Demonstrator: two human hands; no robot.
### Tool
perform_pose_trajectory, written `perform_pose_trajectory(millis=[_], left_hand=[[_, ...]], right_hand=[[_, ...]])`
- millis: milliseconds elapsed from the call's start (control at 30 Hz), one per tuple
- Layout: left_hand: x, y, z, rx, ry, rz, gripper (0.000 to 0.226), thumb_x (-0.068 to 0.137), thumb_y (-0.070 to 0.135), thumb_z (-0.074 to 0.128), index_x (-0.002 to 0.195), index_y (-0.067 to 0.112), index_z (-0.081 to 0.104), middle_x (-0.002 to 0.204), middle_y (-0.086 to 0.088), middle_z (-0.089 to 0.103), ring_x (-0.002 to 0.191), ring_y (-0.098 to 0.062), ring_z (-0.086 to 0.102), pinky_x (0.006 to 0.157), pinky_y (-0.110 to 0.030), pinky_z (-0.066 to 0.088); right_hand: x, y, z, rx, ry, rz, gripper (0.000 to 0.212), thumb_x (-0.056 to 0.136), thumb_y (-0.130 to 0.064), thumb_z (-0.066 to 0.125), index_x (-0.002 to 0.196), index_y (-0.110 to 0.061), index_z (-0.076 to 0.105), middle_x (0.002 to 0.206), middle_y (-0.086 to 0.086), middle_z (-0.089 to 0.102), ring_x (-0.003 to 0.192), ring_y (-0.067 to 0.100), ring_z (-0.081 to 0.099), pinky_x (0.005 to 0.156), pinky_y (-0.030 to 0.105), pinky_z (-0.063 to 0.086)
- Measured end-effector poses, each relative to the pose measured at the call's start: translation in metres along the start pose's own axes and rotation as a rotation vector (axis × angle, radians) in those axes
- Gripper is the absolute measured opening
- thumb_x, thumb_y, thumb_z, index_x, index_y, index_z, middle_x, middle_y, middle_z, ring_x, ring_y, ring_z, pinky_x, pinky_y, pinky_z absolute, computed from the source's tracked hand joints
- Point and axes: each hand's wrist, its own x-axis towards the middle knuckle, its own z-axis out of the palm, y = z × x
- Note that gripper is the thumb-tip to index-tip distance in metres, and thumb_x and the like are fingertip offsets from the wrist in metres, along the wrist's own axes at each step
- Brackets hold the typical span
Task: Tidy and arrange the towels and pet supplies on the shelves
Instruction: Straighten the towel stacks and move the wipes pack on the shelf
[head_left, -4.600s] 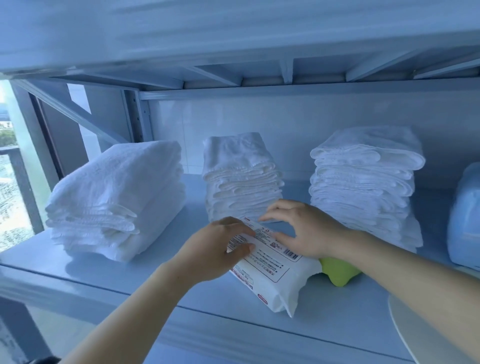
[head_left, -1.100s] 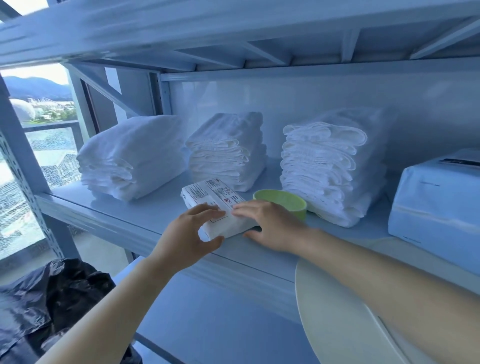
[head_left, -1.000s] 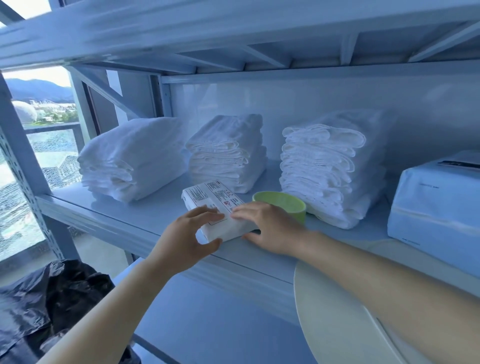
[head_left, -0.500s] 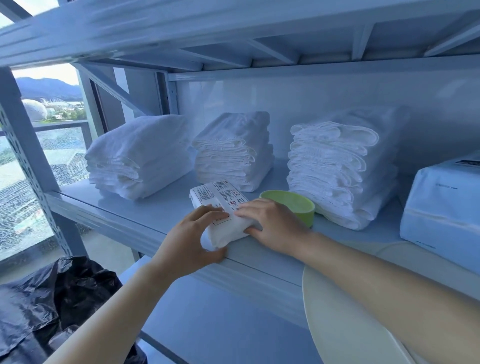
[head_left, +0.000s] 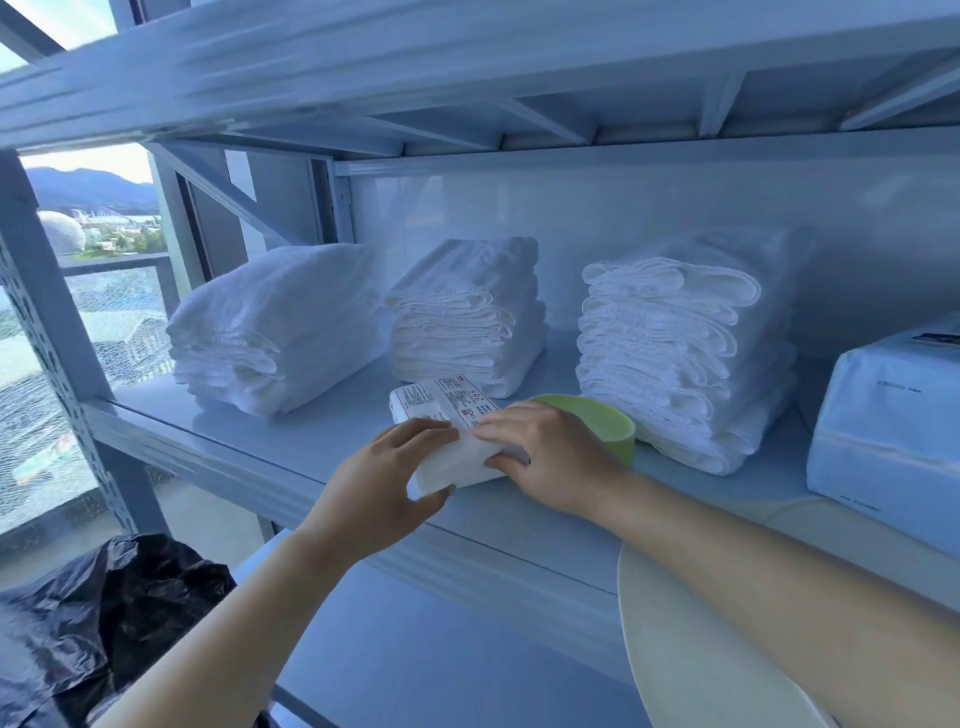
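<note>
A white wipes pack (head_left: 441, 410) with a printed label lies near the front edge of the grey shelf (head_left: 249, 441). My left hand (head_left: 384, 483) grips its near end, thumb under the corner. My right hand (head_left: 550, 457) presses on its right side. A green bowl (head_left: 608, 421) stands just behind my right hand, touching the pack. Three stacks of folded white towels sit at the back: a left stack (head_left: 275, 332), a middle stack (head_left: 467, 317) and a right stack (head_left: 680, 343).
A pale blue wrapped package (head_left: 883, 421) stands at the shelf's right end. A cream round plate-like object (head_left: 691, 660) sits low at the right, below my forearm. A black plastic bag (head_left: 93, 623) lies on the floor at left. A window lies beyond the left post.
Both hands have stayed on the wipes pack, which has slid nearer the shelf's front edge. My view has pulled back and dropped lower since the earliest frame.
</note>
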Motion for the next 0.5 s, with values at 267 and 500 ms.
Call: perform_pose_trajectory(millis=[267, 500], left_hand=[[0.024, -0.012, -0.023, -0.102, -0.011, 0.007, 0.039, 0.085, 0.031, 0.063, 0.123, 0.027, 0.056, 0.119, 0.017, 0.058, 0.065, 0.016, 0.05, 0.064, -0.004, 0.038], [0.043, -0.025, -0.038, -0.132, -0.027, 0.0, 0.034, 0.086, 0.03, 0.062, 0.119, 0.028, 0.057, 0.104, 0.02, 0.058, 0.072, 0.019, 0.05, 0.064, -0.003, 0.035]], right_hand=[[0.016, 0.003, -0.008, -0.009, -0.007, 0.002, 0.064, 0.068, -0.024, 0.081, 0.127, -0.017, 0.055, 0.125, 0.002, 0.058, 0.116, 0.015, 0.047, 0.098, 0.003, 0.017], [0.036, -0.002, -0.008, -0.056, 0.031, 0.018, 0.056, 0.078, -0.015, 0.071, 0.13, -0.015, 0.051, 0.125, 0.001, 0.056, 0.115, 0.018, 0.048, 0.096, 0.006, 0.019]])
